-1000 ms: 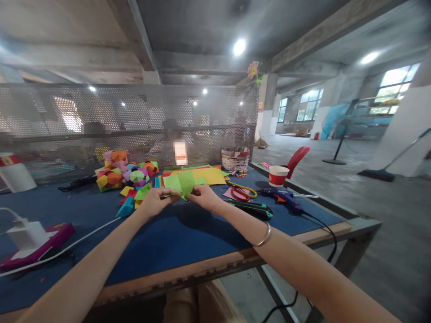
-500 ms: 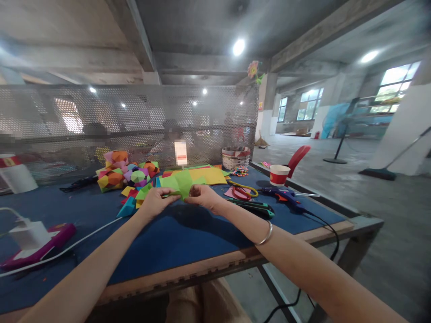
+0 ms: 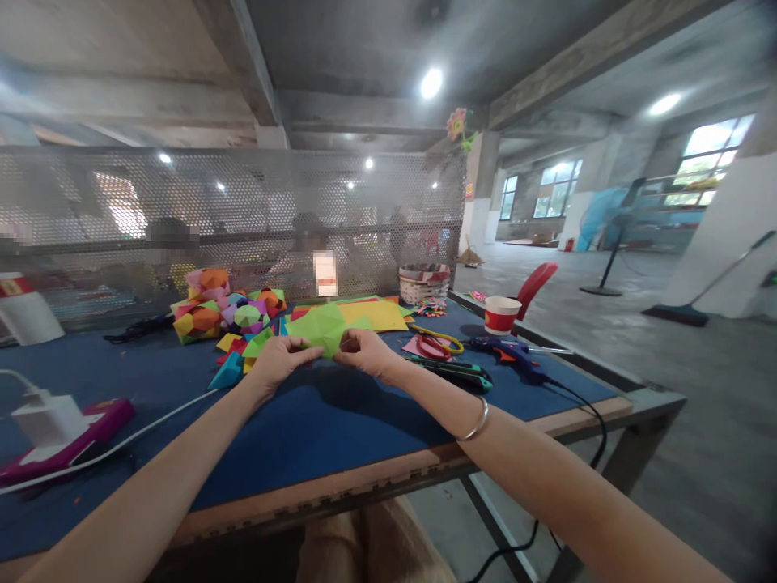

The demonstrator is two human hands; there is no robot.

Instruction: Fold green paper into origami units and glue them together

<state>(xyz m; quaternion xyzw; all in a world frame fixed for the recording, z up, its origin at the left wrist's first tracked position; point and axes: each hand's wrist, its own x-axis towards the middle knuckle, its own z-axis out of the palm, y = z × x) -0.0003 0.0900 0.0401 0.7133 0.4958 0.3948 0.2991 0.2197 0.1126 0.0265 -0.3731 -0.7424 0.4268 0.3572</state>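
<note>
The blue-topped table (image 3: 340,441) runs under and around both hands. Beyond the hands and to their left sits a cluster of folded paper shapes (image 3: 203,322); straight beyond them lie the coloured sheets (image 3: 385,316). The green paper (image 3: 324,326) is between the hands and spreads just past the fingertips, in front of those sheets. It looks creased, and should be very light, fairly soft yet springy along its folds, easy to crumple or tear; its near edge, lightly pinched, seems the best hold. The left hand (image 3: 276,366) and right hand (image 3: 371,355) are close together, thumbs and fingers pinching that edge. The cutter (image 3: 458,375) lies to the right hand's right.
</note>
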